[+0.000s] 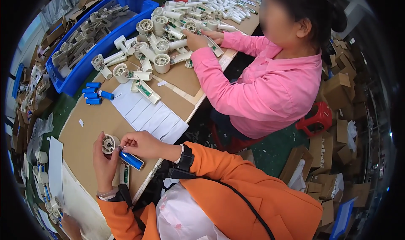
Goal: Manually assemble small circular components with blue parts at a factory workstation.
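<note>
My left hand (103, 164) grips a white handheld fan body (110, 143), its round head up by my thumb and its handle running down under my palm. My right hand (141, 144) pinches a blue cylindrical battery (131, 160) right beside the fan's handle. Both hands work over the brown cardboard-covered table (86, 126) at its near edge. My sleeves are orange, with a dark band on the right wrist.
Several blue batteries (93, 93) lie further up the table beside white paper strips (147, 115). A pile of white fan bodies (156, 50) and a blue bin (90, 67) of parts sit beyond. A person in pink (270, 84) works at the right; cardboard boxes (337, 88) crowd the floor.
</note>
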`<state>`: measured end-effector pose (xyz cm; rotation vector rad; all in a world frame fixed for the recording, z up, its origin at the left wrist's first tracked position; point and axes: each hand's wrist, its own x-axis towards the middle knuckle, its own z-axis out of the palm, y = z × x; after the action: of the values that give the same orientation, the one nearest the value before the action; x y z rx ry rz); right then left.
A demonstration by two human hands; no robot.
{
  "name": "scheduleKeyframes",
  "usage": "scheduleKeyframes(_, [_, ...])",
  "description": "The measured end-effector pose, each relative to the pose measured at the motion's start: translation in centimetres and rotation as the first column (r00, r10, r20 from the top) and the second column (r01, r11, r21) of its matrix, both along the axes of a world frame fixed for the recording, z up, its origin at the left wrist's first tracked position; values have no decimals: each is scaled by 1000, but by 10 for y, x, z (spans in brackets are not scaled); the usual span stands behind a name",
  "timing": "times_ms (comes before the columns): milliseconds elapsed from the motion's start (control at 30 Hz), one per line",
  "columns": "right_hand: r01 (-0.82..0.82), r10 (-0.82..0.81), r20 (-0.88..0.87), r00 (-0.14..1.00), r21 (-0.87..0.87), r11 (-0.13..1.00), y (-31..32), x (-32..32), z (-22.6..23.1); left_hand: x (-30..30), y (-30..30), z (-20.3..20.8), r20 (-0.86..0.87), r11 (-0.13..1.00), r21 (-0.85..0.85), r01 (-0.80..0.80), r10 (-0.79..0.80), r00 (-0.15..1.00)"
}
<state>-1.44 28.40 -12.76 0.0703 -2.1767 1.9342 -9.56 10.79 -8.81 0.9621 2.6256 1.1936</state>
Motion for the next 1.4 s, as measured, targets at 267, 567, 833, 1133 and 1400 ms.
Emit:
scheduleKeyframes(267, [-60,108,112,988,-368,928,-21,-14,-20,-3,-25,-17,147,986,161,-46,22,989])
scheduleKeyframes(567, [-126,133,246,960,-42,991,19,-1,-8,-8,-10,-11,104,985,169,46,-65,992])
scheduleKeyframes(833, [-66,29,206,978,177,982,24,4,12,-4,-14,-3,146,996,87,22,-35,989])
scheduleKeyframes(1133, [-229,109,289,951,423,877,37,-18,25,-3,-13,2,146,998,57,41,-48,988])
scheduleKeyframes(1400, [-494,295,422,857,513,702,35,-42,30,-7,-16,-6,107,996,65,66,-72,992])
